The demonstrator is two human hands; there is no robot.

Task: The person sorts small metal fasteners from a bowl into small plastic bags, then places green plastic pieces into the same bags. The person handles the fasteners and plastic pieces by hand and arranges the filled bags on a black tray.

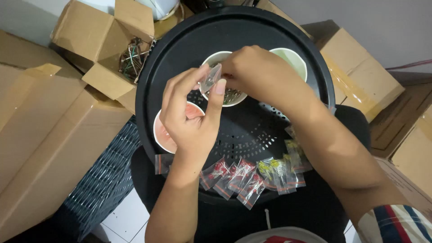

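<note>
Your left hand [191,119] pinches a small clear bag [210,78] between thumb and fingertips, above the middle one of three bowls [229,96] on the black tray [180,49]. Your right hand [258,72] curls closed at the bag's mouth. About ten filled packets [245,175] line the tray's near rim.

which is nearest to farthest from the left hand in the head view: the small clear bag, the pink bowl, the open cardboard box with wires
1. small clear bag: pinched in the left hand at its fingertips, over the middle bowl.
2. pink bowl: partly under the hand, on the left of the black tray.
3. open cardboard box with wires: off the tray, up and to the left.
</note>
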